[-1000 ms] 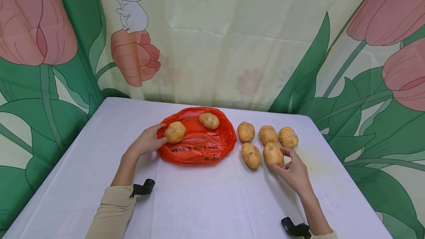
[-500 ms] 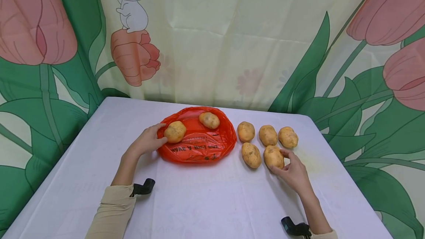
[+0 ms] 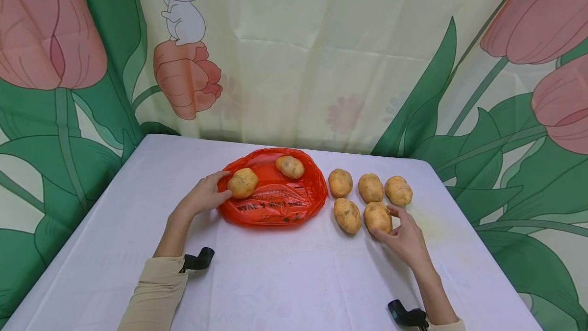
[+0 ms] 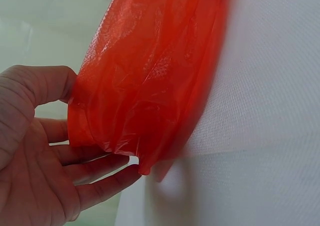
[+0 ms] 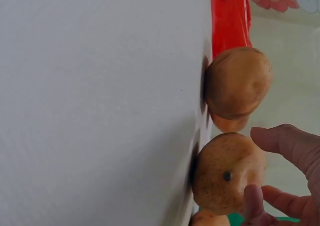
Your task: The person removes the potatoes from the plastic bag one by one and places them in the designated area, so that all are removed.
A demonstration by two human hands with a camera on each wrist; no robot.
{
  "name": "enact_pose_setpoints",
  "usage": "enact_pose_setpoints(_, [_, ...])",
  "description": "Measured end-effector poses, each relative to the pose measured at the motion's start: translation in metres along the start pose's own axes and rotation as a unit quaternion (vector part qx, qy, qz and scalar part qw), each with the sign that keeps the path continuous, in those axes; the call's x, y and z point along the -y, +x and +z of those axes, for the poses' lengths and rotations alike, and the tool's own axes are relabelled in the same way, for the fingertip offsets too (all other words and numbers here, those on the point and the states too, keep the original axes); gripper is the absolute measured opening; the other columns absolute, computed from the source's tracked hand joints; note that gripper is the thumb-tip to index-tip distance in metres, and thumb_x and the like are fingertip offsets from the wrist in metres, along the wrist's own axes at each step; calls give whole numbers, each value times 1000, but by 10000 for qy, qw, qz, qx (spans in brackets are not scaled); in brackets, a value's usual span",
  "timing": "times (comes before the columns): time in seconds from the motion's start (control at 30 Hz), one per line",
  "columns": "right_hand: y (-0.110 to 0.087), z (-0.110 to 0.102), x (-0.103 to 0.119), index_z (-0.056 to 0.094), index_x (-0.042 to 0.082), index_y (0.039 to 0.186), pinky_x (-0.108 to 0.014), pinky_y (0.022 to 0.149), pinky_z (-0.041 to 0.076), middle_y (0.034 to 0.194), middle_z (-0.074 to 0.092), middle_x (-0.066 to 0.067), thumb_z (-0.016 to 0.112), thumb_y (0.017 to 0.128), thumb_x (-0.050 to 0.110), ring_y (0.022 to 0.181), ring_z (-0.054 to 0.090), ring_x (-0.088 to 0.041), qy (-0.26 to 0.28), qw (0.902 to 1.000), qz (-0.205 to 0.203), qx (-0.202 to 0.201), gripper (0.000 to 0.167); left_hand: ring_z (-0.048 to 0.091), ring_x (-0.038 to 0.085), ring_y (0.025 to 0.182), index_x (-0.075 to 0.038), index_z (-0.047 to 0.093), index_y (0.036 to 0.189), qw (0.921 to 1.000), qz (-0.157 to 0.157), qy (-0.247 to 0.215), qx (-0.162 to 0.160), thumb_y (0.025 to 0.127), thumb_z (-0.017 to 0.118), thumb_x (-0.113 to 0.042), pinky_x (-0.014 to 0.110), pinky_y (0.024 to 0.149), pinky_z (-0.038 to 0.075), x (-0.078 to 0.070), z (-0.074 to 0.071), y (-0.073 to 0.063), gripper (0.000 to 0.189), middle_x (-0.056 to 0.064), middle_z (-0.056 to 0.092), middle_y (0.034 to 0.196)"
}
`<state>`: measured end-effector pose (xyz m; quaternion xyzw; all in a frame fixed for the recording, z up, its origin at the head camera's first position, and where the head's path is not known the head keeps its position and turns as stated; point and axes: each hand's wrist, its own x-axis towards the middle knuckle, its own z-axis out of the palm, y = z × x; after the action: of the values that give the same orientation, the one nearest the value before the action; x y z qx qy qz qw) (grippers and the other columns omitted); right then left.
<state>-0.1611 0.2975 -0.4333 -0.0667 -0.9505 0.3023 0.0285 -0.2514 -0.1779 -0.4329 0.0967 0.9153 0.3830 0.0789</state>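
A red plastic bag (image 3: pixel 280 211) lies with its mouth spread open and its rim rolled into a ring. Two potatoes, a left one (image 3: pixel 242 183) and a back one (image 3: pixel 290 167), sit inside it. My left hand (image 3: pixel 204 194) holds the bag's left rim (image 4: pixel 135 76), thumb hooked at the edge and fingers beneath. To the right of the bag several potatoes stand in two rows. My right hand (image 3: pixel 406 238) grips the front row's right potato (image 3: pixel 377 218), thumb at its near side and fingers on its right; the left front potato (image 3: pixel 347 215) sits beside it.
Three potatoes form the back row: left (image 3: pixel 340 183), middle (image 3: pixel 370 188) and right (image 3: pixel 398 190). A white cloth covers the table (image 3: pixel 275 280). Behind its far edge hangs a curtain (image 3: pixel 298 80) printed with tulips and a rabbit.
The potato in my right hand has shifted slightly toward me, away from the back row. My left hand and the bag hold still.
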Motion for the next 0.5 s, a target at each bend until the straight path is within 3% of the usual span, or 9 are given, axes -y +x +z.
enact_pose_setpoints(0.5, [7,8,31,44,3,148,-24,56,45,142,50,-21,81,86,23,69,51,-20,508,9975,-331,-368,75,45,43,133,8,39,151,10000,-25,54,9,96,56,-18,62,116,35,2,2,1,64,32,43,152])
